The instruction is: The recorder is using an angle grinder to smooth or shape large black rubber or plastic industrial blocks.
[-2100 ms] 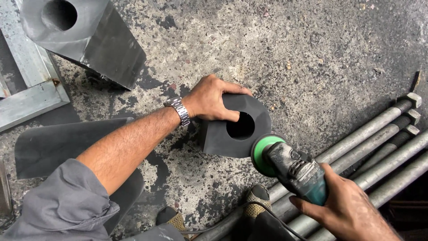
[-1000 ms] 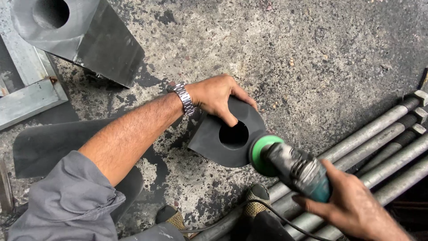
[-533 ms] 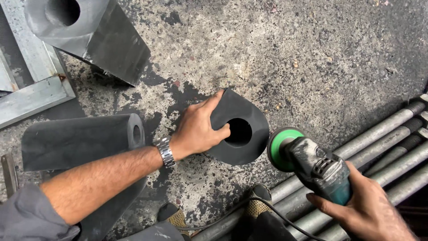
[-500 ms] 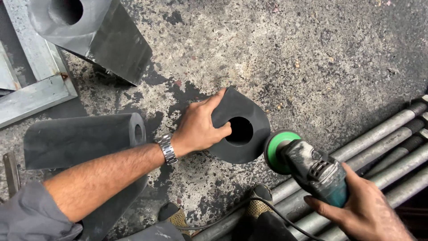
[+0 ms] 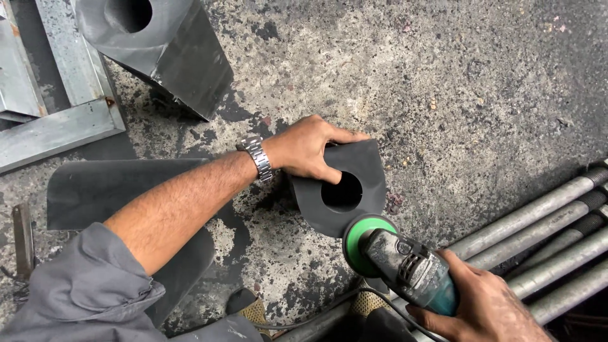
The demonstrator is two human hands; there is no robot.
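Note:
A dark metal piece [image 5: 358, 174] with a round hole through it stands on the concrete floor. My left hand [image 5: 304, 147], with a metal watch at the wrist, grips its upper left side, thumb near the hole. My right hand [image 5: 478, 307] holds an angle grinder [image 5: 405, 269] with a teal body. The grinder's green disc [image 5: 367, 240] touches the lower edge of the dark piece.
A larger dark metal block with a hole [image 5: 158, 44] stands at the top left beside grey steel angle bars [image 5: 57, 126]. A dark curved sheet [image 5: 120, 190] lies under my left arm. Several threaded steel rods [image 5: 551, 234] lie at the right. A cable runs below the grinder.
My left hand has turned the holed piece and shifted its grip to the upper side. The grinder's disc has moved in and now meets the piece's lower edge.

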